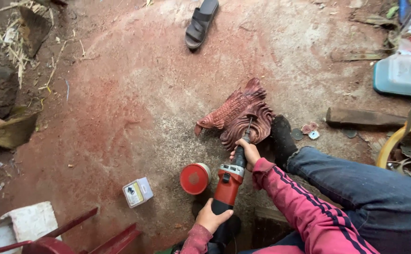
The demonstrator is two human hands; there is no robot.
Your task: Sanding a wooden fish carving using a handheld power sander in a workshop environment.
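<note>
My right hand point(247, 153) has its fingers closed around the black neck of the grinder point(229, 183), just behind the thin shaft that reaches up to the carving. My left hand point(211, 218) wraps its fingers tight around the black rear end of the same tool, below the red body. The tip of the shaft touches the wooden fish carving point(236, 115), a reddish piece with scales and curled fins lying on the dusty red floor point(120, 108). My foot in a black sock point(283, 138) rests against the carving's right side, and my leg in blue jeans runs off to the right.

Just left of the grinder sits a round red tin point(195, 178), and further left a small square box point(137, 192). A few small discs point(309, 129) lie right of the sock, with a long dark block point(363, 117) beyond them. A black sandal point(201, 22) lies well apart at the top. A teal container point(403, 75) sits at the right edge, a red chair frame point(83, 233) at bottom left.
</note>
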